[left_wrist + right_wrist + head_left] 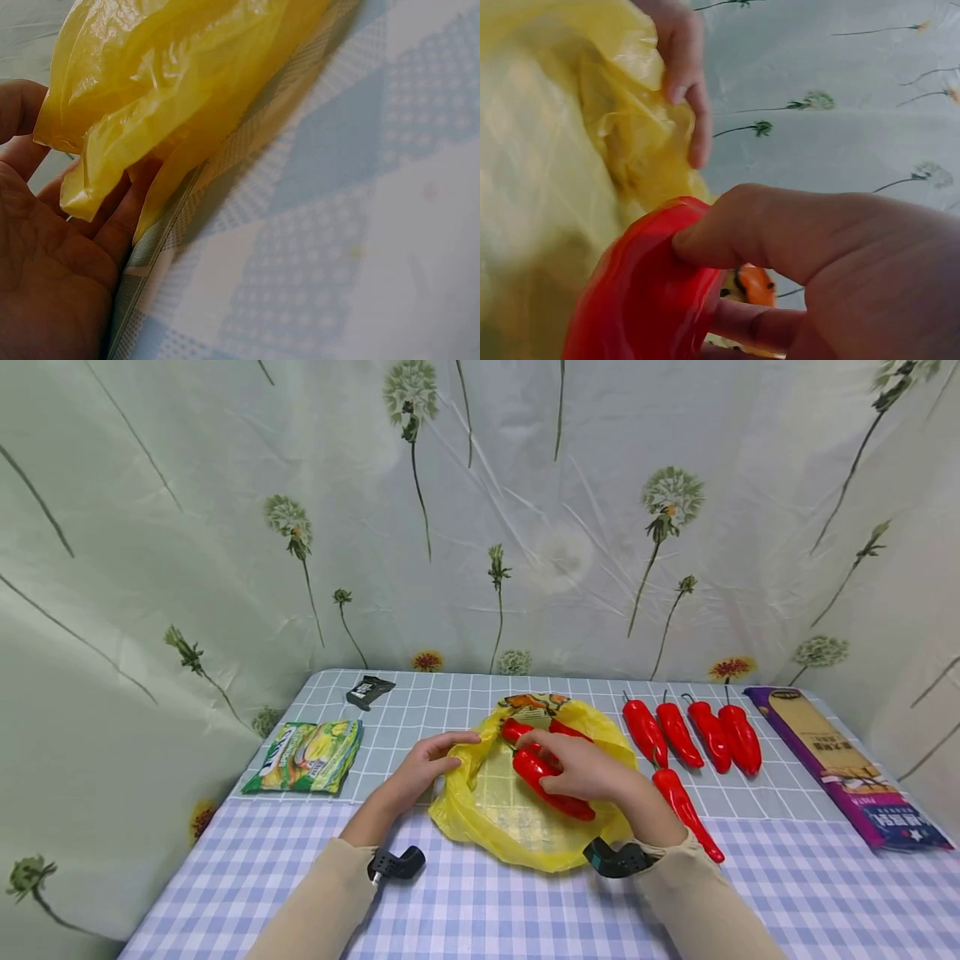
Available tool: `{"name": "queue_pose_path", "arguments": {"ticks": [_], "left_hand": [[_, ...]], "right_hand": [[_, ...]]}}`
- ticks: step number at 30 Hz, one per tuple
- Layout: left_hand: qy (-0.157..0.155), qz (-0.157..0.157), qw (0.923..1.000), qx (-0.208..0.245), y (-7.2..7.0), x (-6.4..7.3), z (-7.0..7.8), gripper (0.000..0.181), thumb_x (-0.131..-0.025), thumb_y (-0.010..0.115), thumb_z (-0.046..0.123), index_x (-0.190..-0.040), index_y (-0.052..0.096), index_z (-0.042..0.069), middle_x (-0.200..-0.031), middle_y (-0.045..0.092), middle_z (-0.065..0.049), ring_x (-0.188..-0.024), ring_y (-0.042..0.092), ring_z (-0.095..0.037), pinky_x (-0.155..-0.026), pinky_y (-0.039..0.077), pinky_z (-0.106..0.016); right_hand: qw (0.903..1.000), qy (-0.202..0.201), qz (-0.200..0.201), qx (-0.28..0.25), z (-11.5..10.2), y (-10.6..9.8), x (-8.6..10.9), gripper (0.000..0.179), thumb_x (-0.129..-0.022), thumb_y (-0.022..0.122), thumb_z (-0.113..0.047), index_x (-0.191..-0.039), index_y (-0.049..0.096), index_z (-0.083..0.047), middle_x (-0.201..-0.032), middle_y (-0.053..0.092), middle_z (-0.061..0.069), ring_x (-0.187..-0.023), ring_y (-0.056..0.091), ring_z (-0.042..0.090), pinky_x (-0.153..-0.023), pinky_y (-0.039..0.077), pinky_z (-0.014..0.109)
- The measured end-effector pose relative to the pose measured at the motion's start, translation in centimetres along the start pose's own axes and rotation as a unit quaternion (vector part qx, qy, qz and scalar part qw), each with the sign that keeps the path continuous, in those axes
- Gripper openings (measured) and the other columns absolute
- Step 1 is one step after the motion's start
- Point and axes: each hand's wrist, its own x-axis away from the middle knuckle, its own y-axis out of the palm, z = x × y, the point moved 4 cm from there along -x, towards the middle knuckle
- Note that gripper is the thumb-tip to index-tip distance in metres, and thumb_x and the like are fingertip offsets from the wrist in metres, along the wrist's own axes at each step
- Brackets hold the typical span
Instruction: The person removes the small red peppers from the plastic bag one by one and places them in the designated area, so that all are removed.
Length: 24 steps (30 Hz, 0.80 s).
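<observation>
A thin yellow plastic bag [517, 852] lies spread with its mouth open in the middle of the table. My left hand [420, 768] holds its left rim, the film between thumb and fingers; crumpled yellow film [165, 97] hides part of those fingers in the left wrist view. Over the bag, my right hand [585, 764] grips a glossy red chili pepper [551, 789], thumb [712, 236] on one side and fingers on the other. Two more red peppers show behind it inside the bag, one at the left [513, 729] and one partly hidden at the right [570, 728].
Right of the bag lie several red peppers [678, 735] in a row, with another [686, 814] nearer me. A purple pasta packet [847, 760] is at far right. On the left are a green-yellow packet [307, 757] and a small black packet [370, 691]. A floral curtain [480, 527] hangs behind.
</observation>
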Motion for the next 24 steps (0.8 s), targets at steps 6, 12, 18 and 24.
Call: {"name": "queue_pose_path", "arguments": {"ticks": [6, 12, 18, 24], "left_hand": [[0.0, -0.002, 1.0, 0.0, 0.1, 0.0, 0.0, 0.04, -0.097, 0.051, 0.006, -0.136, 0.059, 0.004, -0.15, 0.052, -0.014, -0.147, 0.038, -0.032, -0.124, 0.023, -0.055], [-0.001, -0.001, 1.0, -0.002, 0.1, 0.1, 0.0, 0.04, -0.097, 0.051, 0.006, -0.136, 0.059, 0.004, -0.15, 0.052, -0.014, -0.147, 0.038, -0.032, -0.123, 0.023, -0.055], [-0.002, 0.003, 1.0, -0.005, 0.0, 0.1, 0.0, 0.04, -0.096, 0.051, 0.006, -0.136, 0.059, 0.004, -0.15, 0.051, -0.014, -0.146, 0.038, -0.033, -0.123, 0.024, -0.056], [-0.007, 0.003, 0.9999, -0.007, 0.0, 0.1, 0.0, 0.04, -0.097, 0.051, 0.006, -0.136, 0.059, 0.005, -0.151, 0.051, -0.013, -0.147, 0.038, -0.032, -0.123, 0.024, -0.056]], "right_hand": [[0.9978, -0.054, 0.024, -0.028, -0.2, -1.3, 0.9, 0.056, -0.087, 0.069, -0.011, -0.137, 0.054, -0.029, -0.122, 0.063, 0.002, -0.107, 0.057, 0.022, -0.085, 0.057, 0.038], [0.9939, -0.082, 0.04, -0.061, -0.2, -2.7, 2.0, 0.055, -0.088, 0.068, -0.011, -0.138, 0.051, -0.027, -0.124, 0.061, 0.004, -0.107, 0.057, 0.022, -0.082, 0.057, 0.035], [0.9921, -0.078, 0.061, -0.078, 0.1, -4.4, 2.8, 0.056, -0.088, 0.068, -0.009, -0.138, 0.048, -0.025, -0.13, 0.057, 0.009, -0.106, 0.059, 0.027, -0.078, 0.06, 0.035], [0.9904, -0.051, 0.089, -0.092, 0.8, -5.9, 3.7, 0.06, -0.085, 0.071, -0.007, -0.137, 0.047, -0.023, -0.132, 0.055, 0.01, -0.103, 0.059, 0.027, -0.07, 0.062, 0.03]]}}
